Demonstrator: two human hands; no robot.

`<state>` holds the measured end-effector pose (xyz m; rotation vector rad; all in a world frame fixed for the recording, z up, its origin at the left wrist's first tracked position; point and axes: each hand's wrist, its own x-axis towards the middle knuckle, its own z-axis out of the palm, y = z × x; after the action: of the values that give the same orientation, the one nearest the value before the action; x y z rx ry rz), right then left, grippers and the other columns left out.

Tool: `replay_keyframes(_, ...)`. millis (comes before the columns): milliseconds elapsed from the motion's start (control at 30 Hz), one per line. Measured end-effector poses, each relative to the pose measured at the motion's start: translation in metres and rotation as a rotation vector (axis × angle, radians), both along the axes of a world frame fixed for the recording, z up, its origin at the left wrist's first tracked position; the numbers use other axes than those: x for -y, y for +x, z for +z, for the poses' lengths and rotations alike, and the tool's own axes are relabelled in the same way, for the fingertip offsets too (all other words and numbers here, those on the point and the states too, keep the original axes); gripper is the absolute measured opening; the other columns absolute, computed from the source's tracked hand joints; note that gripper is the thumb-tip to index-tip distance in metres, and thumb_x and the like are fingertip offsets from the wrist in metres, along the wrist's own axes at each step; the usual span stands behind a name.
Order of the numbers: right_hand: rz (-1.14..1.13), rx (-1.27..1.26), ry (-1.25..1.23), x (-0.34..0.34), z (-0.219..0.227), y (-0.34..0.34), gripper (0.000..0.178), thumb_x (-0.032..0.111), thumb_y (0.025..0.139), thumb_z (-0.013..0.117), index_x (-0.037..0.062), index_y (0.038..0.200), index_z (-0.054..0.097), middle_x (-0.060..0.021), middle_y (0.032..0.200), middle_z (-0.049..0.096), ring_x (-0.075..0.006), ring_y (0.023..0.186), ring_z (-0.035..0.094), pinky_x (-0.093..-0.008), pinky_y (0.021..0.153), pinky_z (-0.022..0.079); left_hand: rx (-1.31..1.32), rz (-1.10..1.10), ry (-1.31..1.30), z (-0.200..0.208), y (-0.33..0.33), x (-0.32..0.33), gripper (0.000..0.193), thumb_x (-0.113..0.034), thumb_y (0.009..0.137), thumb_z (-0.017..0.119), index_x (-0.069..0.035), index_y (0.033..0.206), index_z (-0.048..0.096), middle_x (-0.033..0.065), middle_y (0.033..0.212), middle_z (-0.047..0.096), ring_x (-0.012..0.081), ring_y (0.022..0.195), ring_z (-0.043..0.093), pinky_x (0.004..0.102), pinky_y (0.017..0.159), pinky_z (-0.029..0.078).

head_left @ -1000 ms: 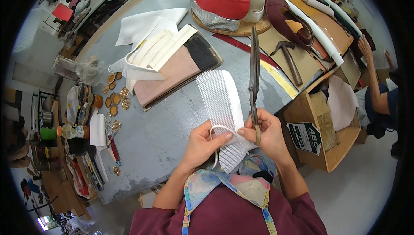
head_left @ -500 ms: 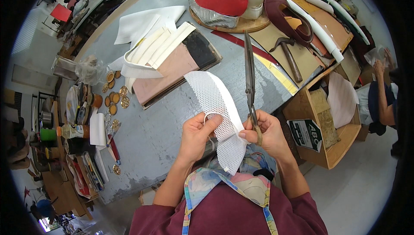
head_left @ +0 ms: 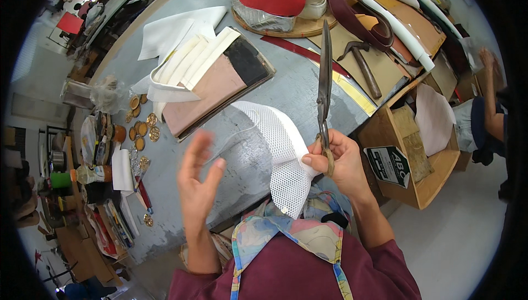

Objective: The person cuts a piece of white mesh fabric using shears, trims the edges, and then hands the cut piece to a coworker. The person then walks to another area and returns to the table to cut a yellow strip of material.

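My right hand [head_left: 336,160] is closed on a pair of long dark scissors [head_left: 323,94], whose blades point away from me and look closed together. Its thumb and fingers also pinch the edge of a white perforated mesh piece [head_left: 275,135], curved and with a smooth white border. My left hand [head_left: 199,176] is off the mesh, its fingers apart and partly smeared by motion. Between that hand and the mesh, a thin white strip [head_left: 234,133] curls over the table.
A worn book [head_left: 203,94] bears cream strips [head_left: 198,63] on the grey table [head_left: 165,190]. Gold-coloured round pieces [head_left: 140,129] lie to the left. Shoes [head_left: 269,0] on a round board, a hammer [head_left: 366,69] and sheets are at the back right. An open wooden drawer [head_left: 423,184] juts out.
My left hand has let go of the mesh and the thin strip and moved left, opening. The strip has come away toward the table. My right hand still holds scissors and mesh.
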<state>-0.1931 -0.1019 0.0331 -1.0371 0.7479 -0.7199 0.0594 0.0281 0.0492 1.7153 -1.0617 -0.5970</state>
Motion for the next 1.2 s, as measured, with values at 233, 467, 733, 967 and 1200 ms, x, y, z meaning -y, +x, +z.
replay_keyframes(233, -0.012, -0.078, -0.154, -0.008, 0.006, 0.017, 0.023, 0.008, 0.081, 0.084, 0.0039, 0.091, 0.063, -0.0013, 0.085, 0.069, -0.0040, 0.072, 0.060, -0.0188, 0.064, 0.046, -0.942, -0.205, 0.099, -0.013, -0.072, 0.019, 0.038, 0.001, 0.091, 0.069, 0.002, 0.128, 0.060, 0.0122, 0.113, 0.071, 0.0172, 0.102, 0.068, 0.0321, 0.089, 0.056)
replay_keyframes(467, 0.103, -0.242, -0.409, -0.020, 0.013, -0.031, 0.038, 0.027, 0.073, 0.093, 0.0063, 0.071, 0.061, -0.0006, 0.068, 0.063, -0.0059, 0.060, 0.053, -0.0237, 0.054, 0.039, -1.080, 0.000, -0.180, -0.012, -0.056, 0.029, 0.026, -0.001, 0.093, 0.070, 0.002, 0.118, 0.063, 0.0115, 0.106, 0.072, 0.0163, 0.091, 0.071, 0.0316, 0.079, 0.060)
replay_keyframes(733, 0.675, 0.131, 0.478, -0.043, -0.014, -0.064, 0.060, 0.057, 0.069, 0.088, 0.0043, 0.074, 0.059, -0.0011, 0.065, 0.056, -0.0091, 0.058, 0.054, -0.0239, 0.051, 0.042, -1.192, 0.027, -0.306, -0.022, -0.046, 0.031, 0.020, -0.001, 0.095, 0.066, 0.001, 0.115, 0.064, 0.0132, 0.105, 0.072, 0.0166, 0.087, 0.071, 0.0329, 0.076, 0.062)
replay_keyframes(967, 0.710, 0.188, 0.538, -0.039, -0.034, -0.073, 0.076, 0.077, 0.066, 0.077, 0.0048, 0.068, 0.054, -0.0055, 0.059, 0.056, -0.0121, 0.050, 0.052, -0.0252, 0.046, 0.041, -1.175, 0.074, -0.345, -0.020, -0.046, 0.033, 0.016, -0.002, 0.096, 0.065, -0.001, 0.112, 0.065, 0.0125, 0.102, 0.073, 0.0163, 0.084, 0.071, 0.0313, 0.073, 0.061)
replay_keyframes(1200, 0.697, 0.226, 0.540, -0.040, -0.049, -0.076, 0.071, 0.074, 0.071, 0.076, 0.0060, 0.067, 0.054, -0.0036, 0.058, 0.056, -0.0106, 0.050, 0.051, -0.0246, 0.046, 0.037, -1.140, 0.114, -0.340, -0.022, -0.054, 0.034, 0.017, -0.003, 0.097, 0.064, -0.002, 0.114, 0.063, 0.0101, 0.102, 0.072, 0.0145, 0.085, 0.071, 0.0304, 0.074, 0.061)
